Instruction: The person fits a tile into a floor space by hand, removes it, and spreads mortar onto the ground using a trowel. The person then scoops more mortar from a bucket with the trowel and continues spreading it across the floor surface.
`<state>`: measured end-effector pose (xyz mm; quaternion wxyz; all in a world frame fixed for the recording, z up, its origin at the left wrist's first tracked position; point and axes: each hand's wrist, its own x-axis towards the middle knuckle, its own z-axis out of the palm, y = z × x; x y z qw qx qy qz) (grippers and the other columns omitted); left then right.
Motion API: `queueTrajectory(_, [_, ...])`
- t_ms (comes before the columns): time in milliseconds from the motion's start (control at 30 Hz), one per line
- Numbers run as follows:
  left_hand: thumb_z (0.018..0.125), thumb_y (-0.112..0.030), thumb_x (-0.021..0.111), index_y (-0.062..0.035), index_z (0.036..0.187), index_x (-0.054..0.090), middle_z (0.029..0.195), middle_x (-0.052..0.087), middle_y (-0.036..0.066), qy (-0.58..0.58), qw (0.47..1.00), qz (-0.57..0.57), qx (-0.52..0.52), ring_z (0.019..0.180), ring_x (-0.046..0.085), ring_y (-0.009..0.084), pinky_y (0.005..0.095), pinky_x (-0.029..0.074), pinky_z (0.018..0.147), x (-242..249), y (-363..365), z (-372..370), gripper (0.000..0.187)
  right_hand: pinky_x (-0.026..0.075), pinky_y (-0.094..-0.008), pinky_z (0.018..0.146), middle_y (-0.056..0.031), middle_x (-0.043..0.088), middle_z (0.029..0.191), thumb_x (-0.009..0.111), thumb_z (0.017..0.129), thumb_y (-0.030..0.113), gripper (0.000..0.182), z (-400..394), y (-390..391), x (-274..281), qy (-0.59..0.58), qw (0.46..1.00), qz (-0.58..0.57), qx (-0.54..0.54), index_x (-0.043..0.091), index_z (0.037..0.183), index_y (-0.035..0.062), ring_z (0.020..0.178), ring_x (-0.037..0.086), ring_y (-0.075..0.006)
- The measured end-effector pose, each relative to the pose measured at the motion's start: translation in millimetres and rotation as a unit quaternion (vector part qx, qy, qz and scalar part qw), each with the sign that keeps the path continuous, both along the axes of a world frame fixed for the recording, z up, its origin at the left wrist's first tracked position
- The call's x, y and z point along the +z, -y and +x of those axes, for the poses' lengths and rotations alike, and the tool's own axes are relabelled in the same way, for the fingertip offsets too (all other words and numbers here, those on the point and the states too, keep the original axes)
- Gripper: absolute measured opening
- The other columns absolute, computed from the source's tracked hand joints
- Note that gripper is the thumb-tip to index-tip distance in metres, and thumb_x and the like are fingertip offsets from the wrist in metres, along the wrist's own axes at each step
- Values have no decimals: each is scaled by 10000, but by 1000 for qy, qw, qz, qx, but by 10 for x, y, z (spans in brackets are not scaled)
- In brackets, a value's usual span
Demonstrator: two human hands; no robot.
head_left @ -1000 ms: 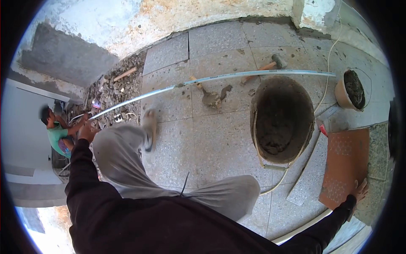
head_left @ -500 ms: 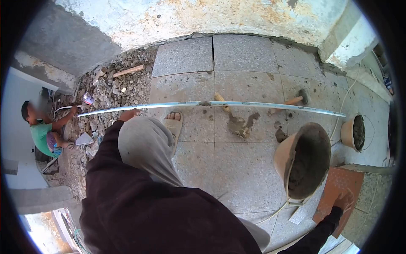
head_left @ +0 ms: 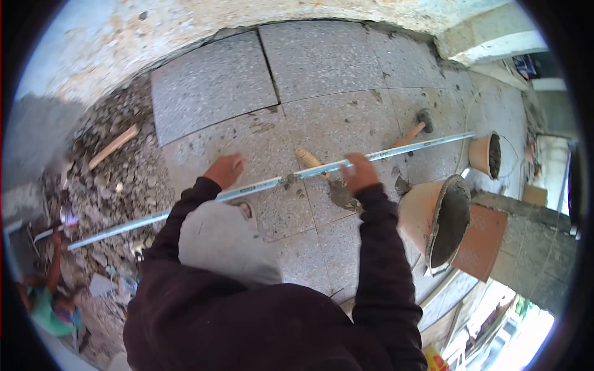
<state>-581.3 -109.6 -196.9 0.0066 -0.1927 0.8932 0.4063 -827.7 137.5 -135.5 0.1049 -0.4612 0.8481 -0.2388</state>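
A long pale-blue straightedge [head_left: 260,185] crosses the tiled floor at a slant, from the rubble at left toward the small bucket at right. My right hand [head_left: 360,173] grips it right of the middle. Just beyond the bar, my left hand [head_left: 226,171] hovers with loosely bent fingers and nothing visible in them. Between my hands lies a trowel's wooden handle [head_left: 307,159], with wet mortar [head_left: 342,196] around its blade below the bar. A wooden-handled hammer [head_left: 411,133] rests farther right, close to the bar.
A large mortar bucket [head_left: 421,213] stands to the right, with a smaller bucket [head_left: 479,154] behind it. Rubble [head_left: 124,167] with a piece of wood [head_left: 113,147] covers the left side. Another person [head_left: 52,303] crouches there, one arm reaching near the bar's left end.
My right hand has come from the reddish board at lower right onto the straightedge. My left hand has moved right, off the bar. The view has turned.
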Motion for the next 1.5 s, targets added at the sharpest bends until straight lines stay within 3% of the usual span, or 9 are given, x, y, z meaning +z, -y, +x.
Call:
queueTrajectory(67, [779, -171, 483, -15, 917, 538, 808, 566, 171, -26, 999, 16, -18, 754, 547, 312, 335, 428, 657, -94, 94, -31, 215, 404, -383, 788, -152, 563, 879, 595, 696, 182, 250, 201, 431, -167, 22, 999, 26, -12, 552, 917, 72, 866, 532, -303])
queueTrajectory(167, [784, -175, 487, -9, 920, 537, 824, 563, 168, -34, 997, 36, 63, 768, 543, 309, 328, 427, 667, -13, 457, 71, 220, 392, -418, 797, -103, 564, 879, 555, 726, 243, 337, 456, 1016, -338, 15, 930, 368, -9, 450, 1024, 125, 908, 537, -276])
queueTrajectory(400, [795, -158, 501, -1, 958, 531, 819, 591, 115, -81, 914, 151, 367, 755, 572, 168, 260, 431, 676, -208, 1360, 422, 229, 429, -411, 729, -128, 571, 905, 588, 704, 233, 380, 337, 1374, -749, -1, 838, 545, -29, 429, 1036, 137, 875, 547, -301])
queueTrajectory(567, [796, -181, 502, 5, 960, 523, 801, 592, 116, -80, 921, 146, 352, 746, 577, 186, 272, 438, 668, -309, 1199, 466, 249, 429, -419, 735, -172, 562, 901, 594, 701, 246, 386, 135, 1509, -518, 27, 920, 365, -137, 431, 1023, 111, 868, 536, -342])
queueTrajectory(700, [795, -278, 480, -20, 955, 522, 927, 556, 172, 2, 982, 104, 159, 853, 529, 330, 358, 418, 745, -272, 678, 444, 307, 425, -418, 731, -176, 557, 910, 594, 688, 239, 397, 14, 1389, -618, 44, 954, 245, -164, 428, 1013, 85, 875, 529, -350])
queueTrajectory(867, [795, -299, 493, -24, 987, 533, 926, 554, 178, 76, 973, 214, -30, 862, 531, 306, 357, 411, 746, -129, 84, 491, 338, 426, -407, 736, -189, 548, 937, 605, 688, 255, 462, -203, 987, -1149, -30, 991, 78, -102, 426, 1054, 36, 870, 525, -355])
queueTrajectory(1233, [724, -166, 553, -43, 955, 551, 887, 562, 167, 148, 979, 143, -9, 856, 524, 329, 382, 408, 749, -268, -240, 780, 262, 409, -356, 756, -204, 534, 956, 610, 686, 287, 506, -1119, 1083, -666, -52, 944, -92, -313, 448, 1031, -46, 891, 522, -305])
queueTrajectory(1433, [728, -184, 565, -40, 966, 552, 906, 560, 165, 133, 979, 154, 5, 873, 530, 312, 366, 413, 753, -311, -98, 764, 279, 447, -381, 687, -229, 521, 928, 603, 667, 271, 573, -1763, 495, -1319, 31, 899, -48, -435, 377, 1071, -67, 808, 551, -312])
queueTrajectory(1500, [728, -193, 570, -43, 966, 554, 907, 561, 162, 114, 981, 154, 11, 883, 531, 300, 363, 414, 758, -332, 109, 777, 282, 462, -390, 489, -225, 518, 872, 584, 664, 260, 612, -1762, 252, -1410, 302, 814, -94, -488, 314, 1093, -82, 672, 564, -305])
